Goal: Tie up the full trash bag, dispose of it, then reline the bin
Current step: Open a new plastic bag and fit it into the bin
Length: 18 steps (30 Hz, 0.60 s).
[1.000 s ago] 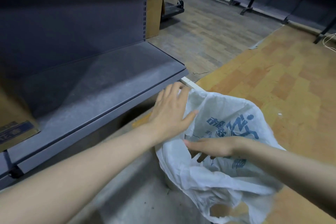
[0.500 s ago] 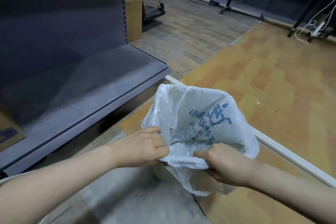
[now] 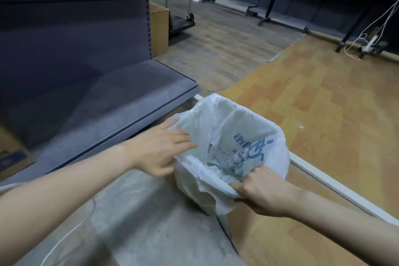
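Bag (image 3: 233, 136), white plastic with blue print, stands open-mouthed on the floor (image 3: 323, 97), draped over what seems to be a bin; the bin itself is hidden under the plastic. The right hand (image 3: 262, 192) has its grip clamped on the near edge of the bag's rim, fingers curled and pinching a fold of plastic. Across the opening from that grip, the left hand (image 3: 162, 151) lies against the bag's left side with fingers straight and spread, blurred, touching the plastic without curling round it. Inside the mouth, just beyond the right grip, crumpled printed plastic shows. Left of the left hand runs a dark grey shelf (image 3: 121, 103), low and bare. Past the shelf's far end stands a cardboard box (image 3: 159, 30). Far right of the grip, white cables (image 3: 367, 34) trail on the wood-patterned floor.
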Tool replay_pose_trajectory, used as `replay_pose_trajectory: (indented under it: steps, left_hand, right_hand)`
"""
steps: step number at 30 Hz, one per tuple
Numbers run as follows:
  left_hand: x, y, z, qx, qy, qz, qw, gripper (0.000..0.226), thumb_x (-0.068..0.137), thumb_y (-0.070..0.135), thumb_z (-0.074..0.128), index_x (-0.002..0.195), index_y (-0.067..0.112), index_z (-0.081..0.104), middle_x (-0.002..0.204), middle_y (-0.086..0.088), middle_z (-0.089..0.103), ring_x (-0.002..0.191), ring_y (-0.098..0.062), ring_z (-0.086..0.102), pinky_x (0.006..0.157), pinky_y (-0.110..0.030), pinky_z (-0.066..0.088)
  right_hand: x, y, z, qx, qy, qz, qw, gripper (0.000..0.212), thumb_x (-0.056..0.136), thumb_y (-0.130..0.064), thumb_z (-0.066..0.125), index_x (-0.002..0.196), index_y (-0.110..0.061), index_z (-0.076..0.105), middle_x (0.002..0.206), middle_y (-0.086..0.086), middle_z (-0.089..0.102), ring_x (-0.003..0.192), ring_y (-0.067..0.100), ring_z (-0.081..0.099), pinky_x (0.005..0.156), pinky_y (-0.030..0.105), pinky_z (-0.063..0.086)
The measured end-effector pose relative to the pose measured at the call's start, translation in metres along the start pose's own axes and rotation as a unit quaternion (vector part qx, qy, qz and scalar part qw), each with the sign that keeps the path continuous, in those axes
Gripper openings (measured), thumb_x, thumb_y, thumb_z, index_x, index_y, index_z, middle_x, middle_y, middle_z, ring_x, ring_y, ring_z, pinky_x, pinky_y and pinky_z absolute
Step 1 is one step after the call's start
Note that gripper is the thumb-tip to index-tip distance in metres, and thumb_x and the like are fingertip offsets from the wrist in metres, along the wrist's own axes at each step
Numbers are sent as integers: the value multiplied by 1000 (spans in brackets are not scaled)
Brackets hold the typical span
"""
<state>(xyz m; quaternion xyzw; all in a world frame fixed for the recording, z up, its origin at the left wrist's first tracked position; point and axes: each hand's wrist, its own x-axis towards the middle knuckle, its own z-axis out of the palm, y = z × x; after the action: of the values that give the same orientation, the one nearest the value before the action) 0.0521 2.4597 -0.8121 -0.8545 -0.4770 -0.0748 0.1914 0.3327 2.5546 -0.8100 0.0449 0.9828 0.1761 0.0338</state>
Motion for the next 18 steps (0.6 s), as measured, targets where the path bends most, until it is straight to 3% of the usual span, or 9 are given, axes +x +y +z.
replay_pose_trajectory:
  steps: [2,4,6,7,10,12,14,16,18]
  left_hand:
    - [14,26,-3,-47,-7,29,998,62,69,42,47,122,12,58,109,-2,68,106,-17,63,102,-50,40]
    - [29,55,4,-48,-16,56,997,44,69,46,62,101,15,63,84,2,67,75,-16,67,78,-31,55]
    - [37,68,8,-47,-35,48,997,39,48,24,83,72,17,54,54,5,54,42,-17,53,42,-15,38]
    - [37,68,10,-37,-40,46,997,49,37,12,84,69,17,47,48,5,48,36,-18,47,37,-13,28]
    - [26,58,16,13,-14,66,998,67,34,1,79,76,19,30,46,4,43,33,-18,43,35,-15,23]
    - [19,50,18,22,1,86,996,63,39,3,80,77,19,32,47,5,44,35,-17,44,35,-16,31]
    - [18,44,13,14,-11,93,996,49,43,4,81,72,20,45,48,5,46,38,-16,46,39,-17,39]
    - [17,44,11,10,-9,97,995,33,47,8,79,66,20,55,49,5,49,41,-16,48,41,-18,41]
    - [17,51,10,-7,-8,118,993,26,54,13,74,71,19,55,52,5,50,43,-17,50,42,-19,42]
  right_hand:
    - [0,0,2,4,6,6,1000,42,48,-37,84,55,-22,46,34,0,43,27,21,41,36,19,14]
    - [0,-1,1,21,-17,2,1000,41,48,-37,82,56,-22,45,35,-1,44,27,21,42,35,19,15]
    - [-1,0,-4,42,-39,-29,998,33,57,-42,70,59,-22,45,40,-1,48,33,22,46,35,21,22]
    - [-3,5,-5,76,-43,-41,995,31,65,-49,61,64,-22,47,47,-2,53,41,23,51,39,23,30]
    - [-9,26,-17,125,-94,-30,987,35,73,-55,50,82,-22,57,71,-3,61,64,23,56,63,30,44]
    - [-9,29,-16,79,-70,-27,994,12,64,-26,62,70,-22,53,57,-5,55,50,22,51,48,26,41]
    - [-7,24,-9,42,-62,-28,997,33,44,-4,63,60,-20,40,44,-2,44,36,25,38,35,24,28]
    - [-6,18,-3,8,-36,-34,999,36,39,-1,57,60,-20,36,40,-1,40,33,25,31,35,22,18]
    - [-13,16,3,8,4,-41,999,26,48,0,48,62,-20,38,41,-2,40,32,24,33,35,23,17]
